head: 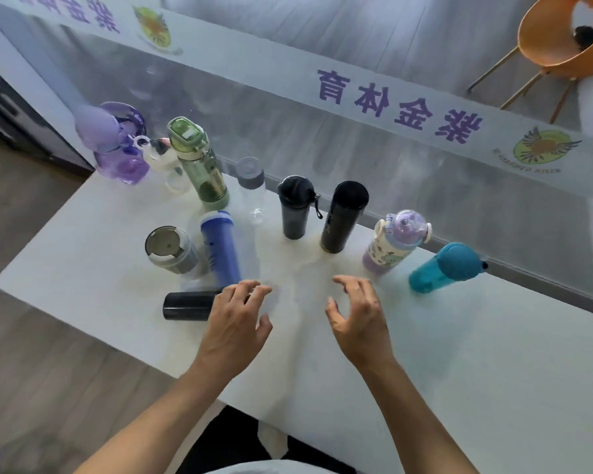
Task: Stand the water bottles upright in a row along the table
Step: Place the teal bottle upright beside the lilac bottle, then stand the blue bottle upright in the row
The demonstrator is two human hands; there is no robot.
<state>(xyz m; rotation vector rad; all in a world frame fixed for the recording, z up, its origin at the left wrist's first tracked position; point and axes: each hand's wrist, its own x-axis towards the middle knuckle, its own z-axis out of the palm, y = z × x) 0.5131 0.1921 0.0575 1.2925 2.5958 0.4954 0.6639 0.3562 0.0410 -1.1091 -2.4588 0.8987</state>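
Head view is showing one black bottle [189,306] lying on its side on the white table [459,354], its long axis running left-right, just in front of the upright blue bottle [220,246]. The left hand [235,323] is hovering at that lying bottle's right end, fingers spread and curled, gripping nothing; whether it is touching is unclear. The right hand [358,319] is sitting farther right of it, open and empty. Judging by nearness, the left hand is suiting the lift.
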